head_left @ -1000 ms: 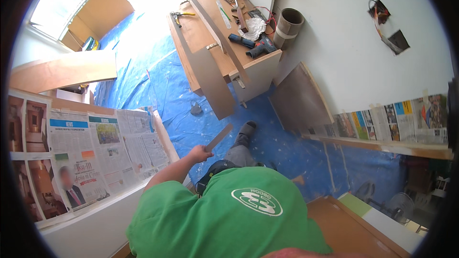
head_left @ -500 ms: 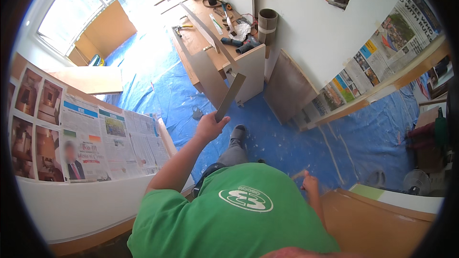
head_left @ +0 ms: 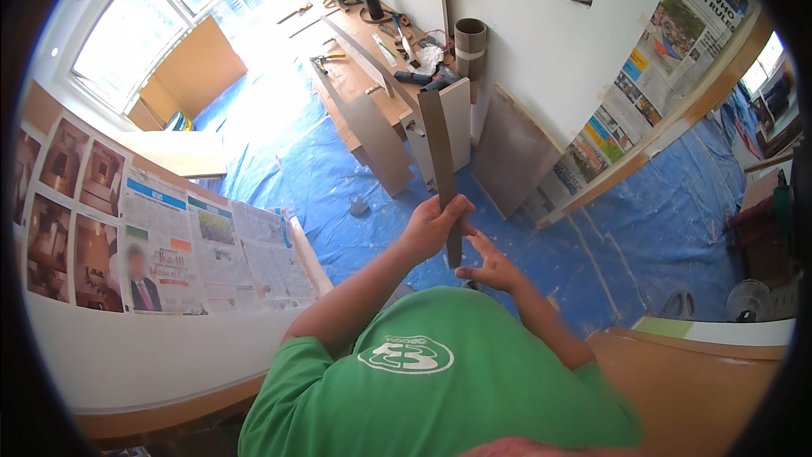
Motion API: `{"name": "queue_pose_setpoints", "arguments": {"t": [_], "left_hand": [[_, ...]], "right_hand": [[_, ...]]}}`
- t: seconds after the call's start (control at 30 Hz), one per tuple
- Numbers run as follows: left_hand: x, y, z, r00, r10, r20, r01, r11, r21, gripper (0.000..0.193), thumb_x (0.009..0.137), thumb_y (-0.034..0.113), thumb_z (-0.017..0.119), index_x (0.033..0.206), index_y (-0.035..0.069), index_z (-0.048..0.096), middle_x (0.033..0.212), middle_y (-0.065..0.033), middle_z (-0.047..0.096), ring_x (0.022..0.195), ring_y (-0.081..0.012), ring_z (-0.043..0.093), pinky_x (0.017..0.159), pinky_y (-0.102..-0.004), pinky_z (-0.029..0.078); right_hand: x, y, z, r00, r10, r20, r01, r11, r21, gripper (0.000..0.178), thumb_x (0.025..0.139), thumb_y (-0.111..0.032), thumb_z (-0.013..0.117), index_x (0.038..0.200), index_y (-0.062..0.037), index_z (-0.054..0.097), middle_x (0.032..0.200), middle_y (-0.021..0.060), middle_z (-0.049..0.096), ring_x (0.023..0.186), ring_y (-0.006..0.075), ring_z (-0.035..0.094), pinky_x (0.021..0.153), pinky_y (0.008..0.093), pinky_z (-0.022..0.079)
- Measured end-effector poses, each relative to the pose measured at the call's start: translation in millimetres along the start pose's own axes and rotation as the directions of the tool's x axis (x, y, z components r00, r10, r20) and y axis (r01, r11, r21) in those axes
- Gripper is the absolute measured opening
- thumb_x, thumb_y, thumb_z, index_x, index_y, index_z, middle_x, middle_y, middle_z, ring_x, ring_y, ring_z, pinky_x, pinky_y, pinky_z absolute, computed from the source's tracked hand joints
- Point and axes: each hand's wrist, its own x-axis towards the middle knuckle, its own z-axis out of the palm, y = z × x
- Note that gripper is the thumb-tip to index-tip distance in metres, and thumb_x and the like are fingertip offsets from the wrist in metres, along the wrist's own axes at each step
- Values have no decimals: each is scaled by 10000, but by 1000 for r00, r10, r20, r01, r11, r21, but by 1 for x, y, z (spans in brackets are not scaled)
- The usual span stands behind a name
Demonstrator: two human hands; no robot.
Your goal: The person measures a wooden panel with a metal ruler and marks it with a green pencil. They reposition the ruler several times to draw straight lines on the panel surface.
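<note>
My left hand (head_left: 434, 227) is closed around a long, narrow grey-brown strip (head_left: 437, 140), gripping it toward its lower end. The strip stands nearly lengthwise in front of me, its far end overlapping the view of a pale cabinet panel. Close to the strip's lower end is my right hand (head_left: 497, 271), thumb and forefinger spread apart. Its thumb tip is at or very near the strip's end; whether it touches I cannot tell. The other fingers of the right hand are partly hidden.
Ahead, a brown cabinet carcass (head_left: 355, 42) bears hand tools, a power drill (head_left: 440, 80) and a black bottle (head_left: 370, 0). A brown panel (head_left: 513, 152) leans on the right wall. Blue sheeting (head_left: 304, 195) covers the floor. A newspaper-covered curved panel (head_left: 216, 288) stands left.
My left hand has moved right with the strip, which has swung more upright. My right hand has come up from the lower right to the strip's lower end, no longer holding the small light-brown piece.
</note>
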Motion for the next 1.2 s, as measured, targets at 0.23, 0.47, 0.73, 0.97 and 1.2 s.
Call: {"name": "queue_pose_setpoints", "arguments": {"t": [0.23, 0.47, 0.73, 0.97, 1.2], "left_hand": [[-31, 35, -61, 873, 342, -348, -385, 921, -59, 283, 1122, 268, 483, 1135, 8, 594, 871, -122, 719, 817, -252, 743, 812, -373, 602], [-100, 29, -158, 684, 317, -657, -515, 848, -127, 276, 1124, 267, 469, 1104, 15, 577, 834, -122, 694, 820, -254, 723, 836, -396, 594], [-221, -90, -205, 922, 47, -384, -59, 998, -19, 570, 1140, 385, 383, 711, 55, 562, 627, -102, 607, 873, -300, 737, 922, -401, 513], [-315, -139, -150, 867, -482, 129, 492, 868, -67, 372, 1075, 338, 547, 1162, 21, 720, 1209, -115, 706, 1175, -190, 622, 1030, -360, 482], [-296, 31, -147, 937, -50, 346, 84, 993, -82, 292, 1058, 245, 607, 1193, 9, 712, 1021, -86, 753, 979, -186, 696, 913, -334, 531]], "right_hand": [[3, -40, 29, 873, 269, 407, -421, 836, 352, 320, 1007, -388, 697, 946, -74, 685, 775, -7, 641, 690, 119, 606, 690, 296, 517], [-35, -87, 60, 800, 428, 420, -504, 859, 85, 344, 995, -415, 704, 912, -81, 692, 755, -6, 643, 657, 109, 605, 641, 288, 501], [-127, -24, 94, 696, 718, 11, -717, 694, 61, 332, 999, -369, 686, 908, -52, 655, 671, 22, 626, 576, 134, 623, 584, 320, 512], [-149, 22, 112, 664, 744, -67, -747, 665, -19, 331, 997, -344, 677, 952, -22, 614, 643, 57, 643, 558, 158, 647, 575, 340, 524], [-132, 75, 86, 695, 718, 29, -714, 695, -80, 312, 1002, -325, 660, 968, -18, 615, 636, 70, 650, 553, 178, 657, 574, 357, 528]]}}
